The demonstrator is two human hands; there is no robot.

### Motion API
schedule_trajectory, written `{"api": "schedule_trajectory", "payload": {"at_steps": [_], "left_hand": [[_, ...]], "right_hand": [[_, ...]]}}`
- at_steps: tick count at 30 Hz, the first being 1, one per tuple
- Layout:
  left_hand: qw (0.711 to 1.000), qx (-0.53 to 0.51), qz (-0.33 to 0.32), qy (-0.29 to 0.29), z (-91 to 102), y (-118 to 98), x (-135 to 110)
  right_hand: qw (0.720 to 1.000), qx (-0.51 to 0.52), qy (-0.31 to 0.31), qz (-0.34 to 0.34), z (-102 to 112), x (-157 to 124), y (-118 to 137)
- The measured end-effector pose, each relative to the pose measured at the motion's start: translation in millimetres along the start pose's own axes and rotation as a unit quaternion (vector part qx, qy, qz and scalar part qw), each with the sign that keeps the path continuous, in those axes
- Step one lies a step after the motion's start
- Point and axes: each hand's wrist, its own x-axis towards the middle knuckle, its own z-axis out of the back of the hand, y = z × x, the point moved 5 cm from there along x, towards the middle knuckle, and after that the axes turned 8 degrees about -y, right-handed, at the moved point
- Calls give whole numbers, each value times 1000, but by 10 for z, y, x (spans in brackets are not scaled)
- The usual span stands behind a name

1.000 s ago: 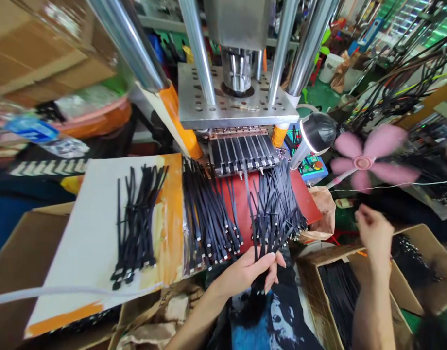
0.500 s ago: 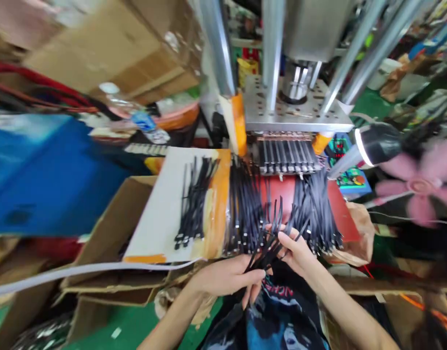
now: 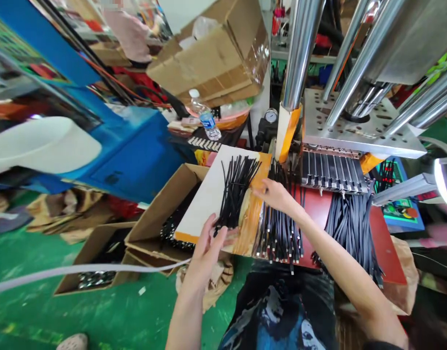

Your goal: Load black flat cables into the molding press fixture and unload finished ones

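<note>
A pile of black cables (image 3: pixel 235 192) lies on a white board (image 3: pixel 197 204) with an orange-taped right edge. At the pile's lower end, my left hand (image 3: pixel 208 248) is open, its fingers spread around the cable ends; some fingertips are blurred. My right hand (image 3: pixel 276 195) hovers over the orange tape just right of the pile, fingers loosely bent and apart, with nothing seen in them. Right of the board hangs a second bunch of black cables (image 3: pixel 280 233) with small metal plugs. A third, thicker bunch of cables (image 3: pixel 349 231) lies on the red surface (image 3: pixel 391 243).
A press with steel columns (image 3: pixel 303 53) stands over a slotted fixture (image 3: pixel 333 172). A lamp (image 3: pixel 444 180) is at the right. Cardboard boxes (image 3: pixel 165 204) with cables stand lower left. A water bottle (image 3: pixel 207 119) stands behind the board. Another person (image 3: pixel 130 34) is in the background.
The view has swung left. My hands, which held a bundle of cables in front of the body, have moved left to the board and opened. The pile there looks fuller.
</note>
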Motion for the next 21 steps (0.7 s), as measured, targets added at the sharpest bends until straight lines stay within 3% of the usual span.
{"api": "schedule_trajectory", "payload": {"at_steps": [2,4,5,7,9,11,15,18,21], "left_hand": [[999,40,4,-26,100,41,-132],[996,78,-11,-47,138,8,-241],[995,94,-21,-33,93,-34,-275],[992,110,-32,53,-134,-139,-314],[977,123,-32,170,-453,-238,-359],[955,128,-17,266,-735,-291,-431],[914,72,86,389,-1070,-192,-648],[901,-91,199,376,-1230,-105,-768],[881,-235,262,316,-1381,-104,-806]], "right_hand": [[996,-79,-34,11,290,-602,-327],[967,-241,-68,34,466,-1280,-621],[951,-299,-72,30,480,-1579,-743],[923,-375,-85,-4,401,-1998,-911],[908,-405,-96,-37,253,-2145,-980],[905,-407,-104,-59,155,-2101,-984],[927,-346,-113,-91,260,-2030,-881],[974,-200,-75,-71,395,-2216,-710],[992,-100,65,-51,445,-2389,-584]]}}
